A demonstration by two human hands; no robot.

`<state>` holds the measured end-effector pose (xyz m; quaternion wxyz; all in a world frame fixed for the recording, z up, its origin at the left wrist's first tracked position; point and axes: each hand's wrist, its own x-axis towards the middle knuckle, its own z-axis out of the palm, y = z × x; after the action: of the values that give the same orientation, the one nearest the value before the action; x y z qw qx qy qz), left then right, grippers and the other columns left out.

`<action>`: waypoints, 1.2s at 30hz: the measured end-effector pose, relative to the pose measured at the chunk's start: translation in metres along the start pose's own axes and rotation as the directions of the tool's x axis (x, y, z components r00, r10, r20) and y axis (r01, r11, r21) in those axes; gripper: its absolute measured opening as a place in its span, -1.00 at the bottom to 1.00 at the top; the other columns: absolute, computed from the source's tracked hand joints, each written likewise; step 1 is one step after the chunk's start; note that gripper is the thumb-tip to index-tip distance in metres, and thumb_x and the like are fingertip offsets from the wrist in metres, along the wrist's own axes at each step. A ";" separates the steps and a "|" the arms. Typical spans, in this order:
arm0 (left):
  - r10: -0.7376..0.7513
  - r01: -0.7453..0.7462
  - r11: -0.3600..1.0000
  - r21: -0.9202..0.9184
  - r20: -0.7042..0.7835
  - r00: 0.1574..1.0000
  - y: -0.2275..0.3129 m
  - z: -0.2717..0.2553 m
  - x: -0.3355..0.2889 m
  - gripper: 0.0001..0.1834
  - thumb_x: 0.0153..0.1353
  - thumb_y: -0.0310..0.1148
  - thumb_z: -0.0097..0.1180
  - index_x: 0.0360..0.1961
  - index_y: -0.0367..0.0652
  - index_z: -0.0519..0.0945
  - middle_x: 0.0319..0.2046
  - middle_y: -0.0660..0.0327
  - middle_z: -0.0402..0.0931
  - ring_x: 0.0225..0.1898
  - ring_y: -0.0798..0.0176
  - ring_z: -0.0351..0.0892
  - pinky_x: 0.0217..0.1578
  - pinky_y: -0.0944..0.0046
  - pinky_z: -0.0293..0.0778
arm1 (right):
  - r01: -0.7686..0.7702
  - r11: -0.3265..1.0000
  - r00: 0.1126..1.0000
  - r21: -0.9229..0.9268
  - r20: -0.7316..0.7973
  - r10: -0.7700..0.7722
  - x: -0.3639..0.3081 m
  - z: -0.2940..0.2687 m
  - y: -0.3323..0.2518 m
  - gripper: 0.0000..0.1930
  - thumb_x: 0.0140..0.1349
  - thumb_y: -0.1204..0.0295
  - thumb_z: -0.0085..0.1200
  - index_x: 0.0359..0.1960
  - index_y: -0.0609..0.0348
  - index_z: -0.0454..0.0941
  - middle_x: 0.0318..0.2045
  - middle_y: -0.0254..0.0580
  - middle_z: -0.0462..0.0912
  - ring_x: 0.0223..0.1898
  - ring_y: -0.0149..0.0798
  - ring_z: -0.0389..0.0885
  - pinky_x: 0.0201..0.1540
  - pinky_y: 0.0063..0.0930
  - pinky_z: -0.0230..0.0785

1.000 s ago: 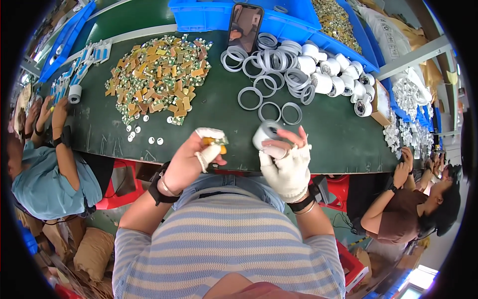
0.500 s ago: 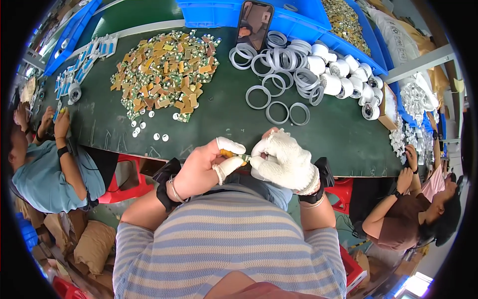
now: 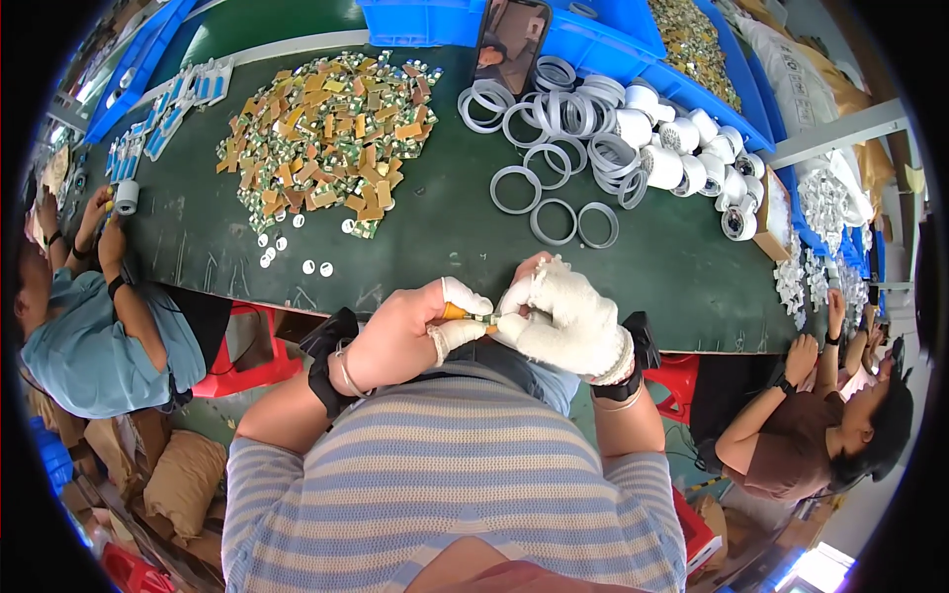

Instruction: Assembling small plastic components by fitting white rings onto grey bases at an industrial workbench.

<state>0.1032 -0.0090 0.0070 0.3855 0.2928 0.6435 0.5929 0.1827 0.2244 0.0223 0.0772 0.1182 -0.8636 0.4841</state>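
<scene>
Board sat between both hands in the head view, at the near edge of the desk. The left hand pinched it; the right hand curled at its end, any grip hidden. That piece seemed unfinished; heaped boards, rings and cylinders lay beyond, apparently unjoined.

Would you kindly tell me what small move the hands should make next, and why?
Perhaps the right hand should shift back slightly: it seems to cover one end of the small green board pinched in the left hand.
</scene>
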 end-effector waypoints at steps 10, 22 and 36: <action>0.051 -0.041 0.994 0.104 -0.094 0.994 0.007 0.001 -0.003 -0.78 0.36 -0.56 0.31 0.00 -0.24 0.62 -0.17 0.23 0.75 -0.13 0.41 0.73 -0.08 0.35 0.63 | 0.133 0.926 0.991 -0.352 0.028 -0.132 0.007 -0.010 -0.015 -0.77 -0.06 0.28 0.58 -0.38 -0.12 0.76 -0.41 -0.39 0.67 -0.15 -0.13 0.69 -0.03 -0.19 0.48; 0.130 -0.096 0.948 0.304 -0.093 0.987 -0.003 -0.003 -0.003 -0.75 0.31 -0.52 0.38 -0.02 -0.17 0.65 -0.22 0.11 0.75 -0.21 0.17 0.79 -0.20 0.26 0.62 | 0.164 0.915 0.985 -0.368 0.104 -0.135 0.010 0.001 -0.004 -0.77 -0.02 0.31 0.53 -0.35 -0.04 0.73 -0.30 -0.23 0.70 -0.17 -0.01 0.66 -0.01 -0.12 0.43; 0.288 0.416 0.770 0.484 -0.845 0.451 0.008 -0.253 -0.100 -0.53 0.48 -0.37 0.21 0.35 -0.19 0.46 -0.11 0.19 0.70 -0.23 0.45 0.65 -0.23 0.42 0.54 | -0.106 0.994 0.901 -0.031 -0.426 0.083 -0.013 -0.030 0.032 -0.83 0.37 0.46 0.29 -0.05 0.21 0.73 -0.25 -0.24 0.72 -0.31 -0.41 0.63 -0.19 -0.50 0.51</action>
<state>-0.0582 -0.2274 0.0295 -0.1090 0.0226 0.9166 0.3841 0.1866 0.2675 0.0088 0.2423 -0.0339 -0.8435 0.4782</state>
